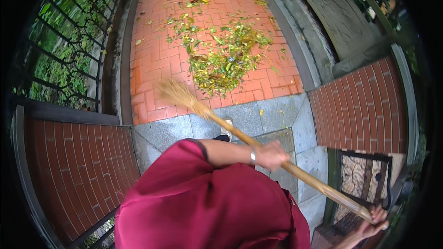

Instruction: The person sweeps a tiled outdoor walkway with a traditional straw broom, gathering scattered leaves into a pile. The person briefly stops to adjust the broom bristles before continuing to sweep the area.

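Note:
A straw broom with a long wooden handle (313, 181) slants across the view, from lower right to upper left. My left hand (273, 155), with a silvery band at its wrist, grips the handle around its middle. Near the handle's top end, my right hand (373, 219) is wrapped about the wood at lower right. The broom's bristle head (178, 93) is blurred and hovers over or touches the red brick paving (155, 55); I cannot tell which. Right of the bristles, apart from them, lies a heap of green and yellow leaves (221, 69).
Loose leaves (197, 0) are scattered farther up the path. Low brick walls (360, 107) flank me on both sides. An iron fence (65, 38) borders the left, a stone bench-like slab (337, 10) the right. Grey stone slabs (242, 116) lie underfoot by a shoe (226, 128).

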Available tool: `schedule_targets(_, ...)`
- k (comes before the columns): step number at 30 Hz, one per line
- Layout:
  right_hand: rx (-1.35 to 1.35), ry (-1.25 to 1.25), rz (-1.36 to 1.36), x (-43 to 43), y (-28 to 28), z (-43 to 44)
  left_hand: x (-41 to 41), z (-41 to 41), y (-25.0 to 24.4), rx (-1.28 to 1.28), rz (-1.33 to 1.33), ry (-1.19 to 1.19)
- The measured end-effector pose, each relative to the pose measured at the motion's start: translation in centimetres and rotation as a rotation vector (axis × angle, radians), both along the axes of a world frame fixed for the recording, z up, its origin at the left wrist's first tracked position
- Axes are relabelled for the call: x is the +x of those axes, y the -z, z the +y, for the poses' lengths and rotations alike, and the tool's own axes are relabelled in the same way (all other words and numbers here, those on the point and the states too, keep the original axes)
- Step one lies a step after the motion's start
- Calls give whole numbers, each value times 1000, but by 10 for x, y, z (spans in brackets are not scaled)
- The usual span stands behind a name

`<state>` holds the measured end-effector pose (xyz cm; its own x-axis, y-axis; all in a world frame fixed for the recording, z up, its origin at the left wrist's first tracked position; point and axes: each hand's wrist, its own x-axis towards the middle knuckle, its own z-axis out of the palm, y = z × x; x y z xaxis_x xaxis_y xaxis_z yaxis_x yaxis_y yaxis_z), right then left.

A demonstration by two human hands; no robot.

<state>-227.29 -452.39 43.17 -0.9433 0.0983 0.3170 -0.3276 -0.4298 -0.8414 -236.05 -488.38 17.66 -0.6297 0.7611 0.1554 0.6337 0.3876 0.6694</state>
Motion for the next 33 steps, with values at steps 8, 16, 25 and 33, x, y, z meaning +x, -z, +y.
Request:
schedule_targets(8, 356, 267, -14, 91, -33, -43, -5, 52, 6, -127, -46, 148)
schedule_targets(16, 211, 194, -173, 37, 122, -228, -141, -133, 74, -310, 120, -377)
schedule_targets(25, 27, 458, -316, 52, 87, -219, -41, -147, 89, -171, -187, -122)
schedule_targets(33, -146, 822, -305, 146, 67, -242, -44, -147, 40, -165, -209, 426)
